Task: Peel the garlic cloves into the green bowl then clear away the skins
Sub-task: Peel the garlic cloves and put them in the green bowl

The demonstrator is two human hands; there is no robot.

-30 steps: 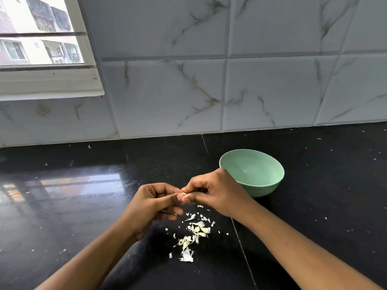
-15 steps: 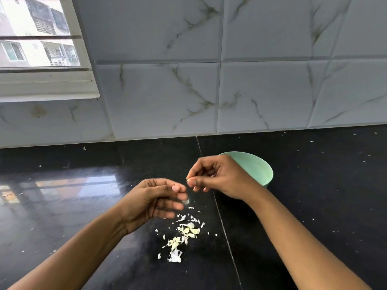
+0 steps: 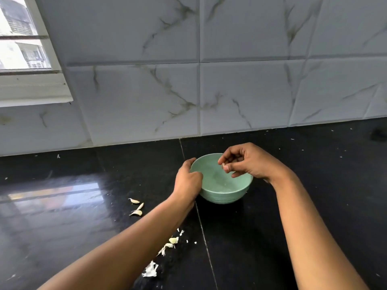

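Note:
The green bowl point(image 3: 222, 192) stands on the black counter, and I see nothing inside it. My left hand point(image 3: 187, 182) grips its left rim, thumb over the edge. Over the bowl's opening, my right hand point(image 3: 247, 164) pinches a small pale garlic clove point(image 3: 223, 164) between thumb and fingertips. Three unpeeled garlic cloves point(image 3: 137, 207) lie on the counter left of my left forearm. Loose garlic skins point(image 3: 167, 245) are scattered on the counter under and beside that forearm, with a larger white piece point(image 3: 150, 270) nearer to me.
The black counter point(image 3: 62, 216) runs back to a white marble-tiled wall point(image 3: 199, 80). A window point(image 3: 23, 51) is at the upper left. Tiny skin flecks dot the counter at the far right.
Both hands moved forward from above the skin pile to the bowl. My left hand took hold of the rim, and my right hand carried the clove over the bowl. The camera tilted and moved closer.

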